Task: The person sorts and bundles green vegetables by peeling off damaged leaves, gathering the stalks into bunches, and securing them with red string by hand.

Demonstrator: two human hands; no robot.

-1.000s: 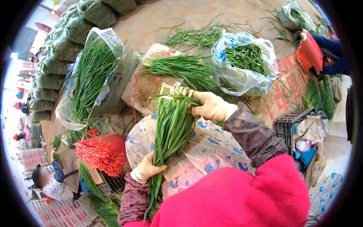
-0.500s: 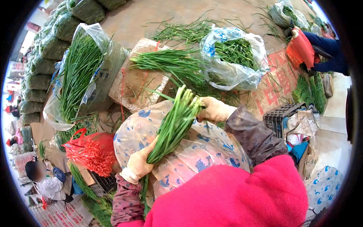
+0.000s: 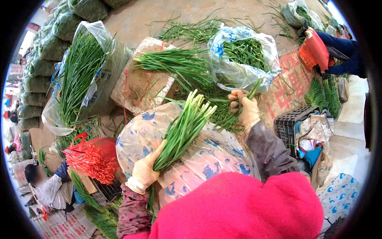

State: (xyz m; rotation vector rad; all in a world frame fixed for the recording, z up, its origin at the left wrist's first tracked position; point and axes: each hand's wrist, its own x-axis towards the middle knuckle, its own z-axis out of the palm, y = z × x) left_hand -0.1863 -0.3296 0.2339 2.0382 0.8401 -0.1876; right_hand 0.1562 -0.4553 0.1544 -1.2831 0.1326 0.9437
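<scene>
A bunch of green stalks [image 3: 185, 129] with pale ends pointing up and right lies across my lap, which a blue-patterned plastic sheet [image 3: 227, 153] covers. My left hand [image 3: 146, 169], in a pale glove, is closed round the lower part of that bunch. Apart from it, to the right, my gloved right hand [image 3: 244, 106] has its fingers curled around a few green blades that stick out on both sides. Beyond my lap, another bunch [image 3: 173, 63] rests on a speckled block [image 3: 145, 89] tied with red string.
Plastic bags of greens stand at the left [image 3: 81, 73] and right [image 3: 246, 55]. A red bag [image 3: 93, 157] holds red ties. Black crate [image 3: 292, 129] on the right. Stacked packs [image 3: 38, 83] at far left. One person [image 3: 51, 189] sits lower left; another's legs [image 3: 344, 53] show upper right.
My right hand has left the bunch's pale ends and moved right with a few blades. My left hand still holds the bunch, whose lower end has swung up since the earliest frame.
</scene>
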